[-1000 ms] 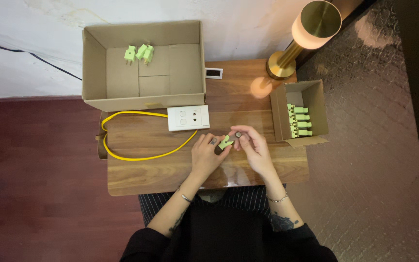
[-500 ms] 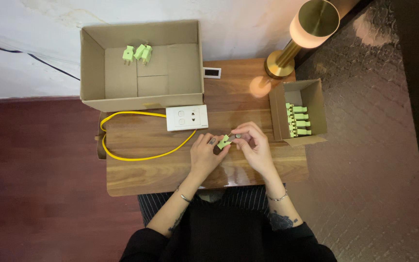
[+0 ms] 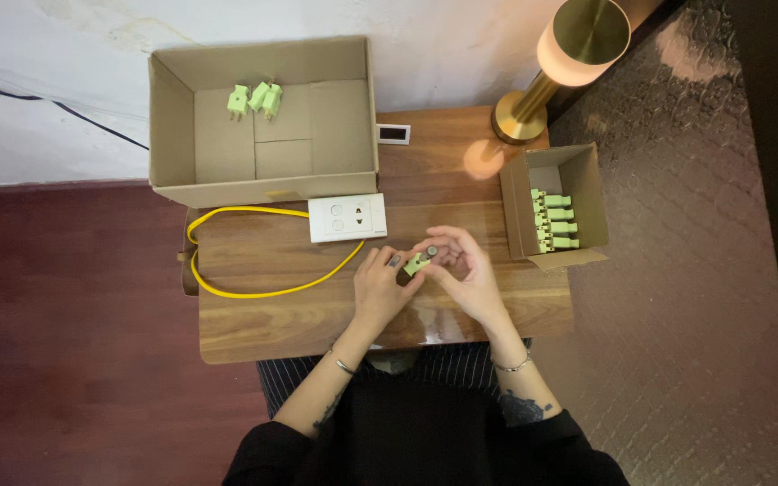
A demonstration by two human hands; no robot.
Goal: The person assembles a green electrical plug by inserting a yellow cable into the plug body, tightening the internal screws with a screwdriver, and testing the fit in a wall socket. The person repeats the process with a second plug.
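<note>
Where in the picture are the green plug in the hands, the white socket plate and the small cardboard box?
green plug (image 3: 417, 264), head view, on its green body.
white socket plate (image 3: 346, 217), head view, on its flat face.
small cardboard box (image 3: 584, 196), head view, on its bare floor.

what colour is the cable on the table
Yellow: the cable loops from the white socket, clearest in the head view.

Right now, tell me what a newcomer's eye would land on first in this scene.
First the small green plug, held between the left hand and right hand over the middle of the wooden table. Next the yellow cable looping across the table's left side to a white socket plate. Matching green plugs lie in the large cardboard box at the back and line the small box on the right, beside a glowing brass lamp.
</note>
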